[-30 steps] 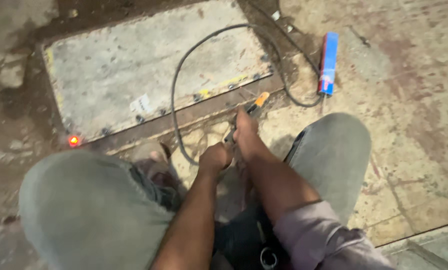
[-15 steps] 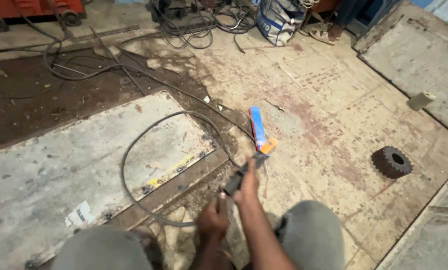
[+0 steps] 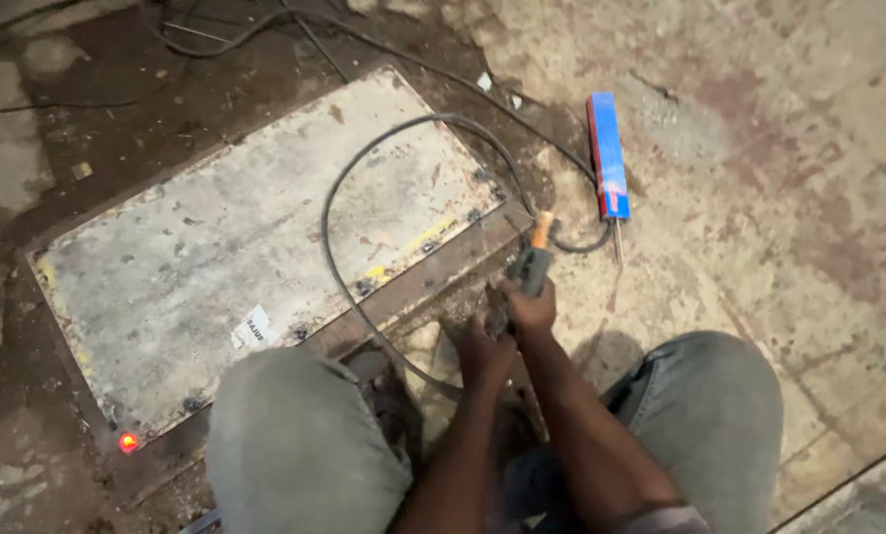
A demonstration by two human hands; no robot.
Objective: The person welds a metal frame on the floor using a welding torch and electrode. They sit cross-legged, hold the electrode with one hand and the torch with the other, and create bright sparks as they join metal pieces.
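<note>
I squat over a dirty concrete floor, knees at the bottom of the view. My right hand [image 3: 534, 309] grips a dark welding electrode holder [image 3: 533, 259] with an orange tip, pointing away from me toward the steel frame. My left hand [image 3: 483, 348] sits just below and left of it, fingers curled near the holder's rear; what it grips is hidden. A black cable [image 3: 336, 257] loops from the holder across a grey metal plate [image 3: 216, 247]. A long blue box [image 3: 608, 153] lies on the floor just beyond the holder.
A small glowing red spot [image 3: 127, 442] sits at the plate's near left corner. A rusty steel bar [image 3: 413, 282] edges the plate on my side. More cables [image 3: 245, 30] trail along the top. Stained concrete [image 3: 779, 178] spreads to the right.
The view has swung back down and left, so the far clutter and the round part are out of frame. My hands stay at the holder by the plate's edge.
</note>
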